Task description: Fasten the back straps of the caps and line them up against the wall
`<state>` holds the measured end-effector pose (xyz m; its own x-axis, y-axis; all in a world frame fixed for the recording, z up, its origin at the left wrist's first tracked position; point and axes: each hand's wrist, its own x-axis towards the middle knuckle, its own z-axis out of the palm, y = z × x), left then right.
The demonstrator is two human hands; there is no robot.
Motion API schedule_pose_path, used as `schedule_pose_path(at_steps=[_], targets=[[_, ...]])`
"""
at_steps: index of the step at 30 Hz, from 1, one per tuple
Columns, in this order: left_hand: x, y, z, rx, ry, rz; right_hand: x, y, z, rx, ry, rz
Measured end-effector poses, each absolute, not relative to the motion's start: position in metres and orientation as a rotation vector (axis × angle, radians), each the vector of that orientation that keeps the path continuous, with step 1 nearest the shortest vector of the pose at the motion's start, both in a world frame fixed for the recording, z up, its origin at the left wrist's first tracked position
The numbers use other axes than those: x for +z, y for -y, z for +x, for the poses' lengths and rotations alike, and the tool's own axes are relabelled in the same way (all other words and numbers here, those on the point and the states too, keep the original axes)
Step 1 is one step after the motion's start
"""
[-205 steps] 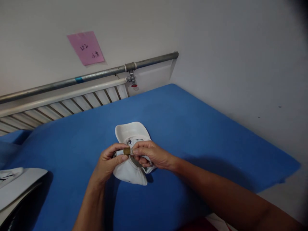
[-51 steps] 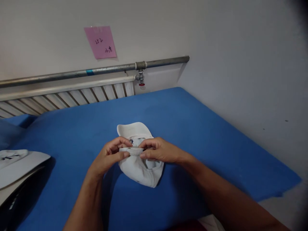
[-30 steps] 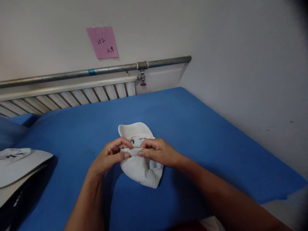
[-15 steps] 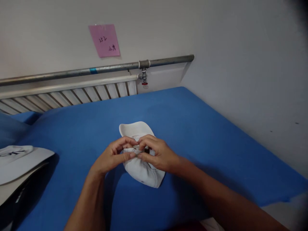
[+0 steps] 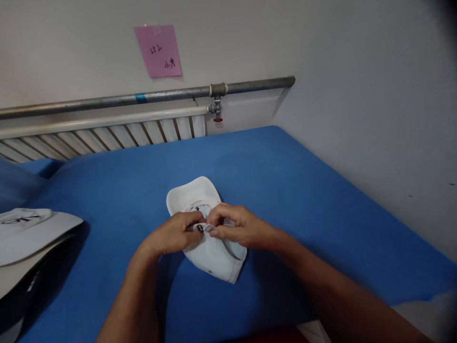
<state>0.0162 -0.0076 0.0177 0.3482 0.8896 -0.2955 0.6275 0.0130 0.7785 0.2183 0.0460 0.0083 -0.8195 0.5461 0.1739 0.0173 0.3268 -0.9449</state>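
A white baseball cap (image 5: 214,259) lies on the blue-covered table, its brim pointing away from me and the inside of the crown partly showing. My left hand (image 5: 174,233) pinches the cap's back strap near a small dark buckle (image 5: 200,228). From the other side, my right hand (image 5: 243,226) grips the same strap between thumb and fingers. The two sets of fingertips nearly meet there, and they hide part of the strap. Below them, the rear opening gapes on the cap's right side.
Several stacked caps (image 5: 39,228), a white one on top, lie at the left edge of the blue cover (image 5: 285,190). Behind the table stand a radiator (image 5: 150,131) and a metal pipe (image 5: 171,94) with a red valve. A pink paper (image 5: 160,52) hangs on the wall.
The cap has turned a little, its brim shifting left. My left fingers have curled in closer on the strap, and the dark buckle now shows between my hands. The view has tilted slightly.
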Motion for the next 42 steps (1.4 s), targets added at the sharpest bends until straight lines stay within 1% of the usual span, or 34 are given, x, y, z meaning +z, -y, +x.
schedule_pose_path(at_steps=[2,5,9,15,18,28,36,42], targets=[[0.015,0.007,0.014,0.461,-1.322,1.645,0.008,-0.047,0.217,1.609,2.008,-0.519],[0.013,0.007,0.01,0.581,-1.238,1.509,0.008,-0.048,0.215,1.638,1.909,-0.541],[0.012,0.006,0.007,0.754,-1.118,1.279,0.006,-0.047,0.212,1.586,1.874,-0.564],[0.007,0.003,0.006,0.978,-1.091,0.913,0.004,-0.046,0.211,1.406,1.965,-0.547],[0.006,0.003,0.007,1.01,-1.021,0.855,0.003,-0.046,0.212,1.33,1.974,-0.548],[0.006,0.001,0.016,1.07,-0.954,0.852,0.003,-0.04,0.21,1.231,1.916,-0.658],[0.01,0.002,0.022,1.07,-1.022,0.845,0.003,-0.039,0.208,0.901,2.059,-0.6],[0.012,0.002,0.024,1.077,-1.063,0.835,0.002,-0.04,0.206,0.782,2.122,-0.556]])
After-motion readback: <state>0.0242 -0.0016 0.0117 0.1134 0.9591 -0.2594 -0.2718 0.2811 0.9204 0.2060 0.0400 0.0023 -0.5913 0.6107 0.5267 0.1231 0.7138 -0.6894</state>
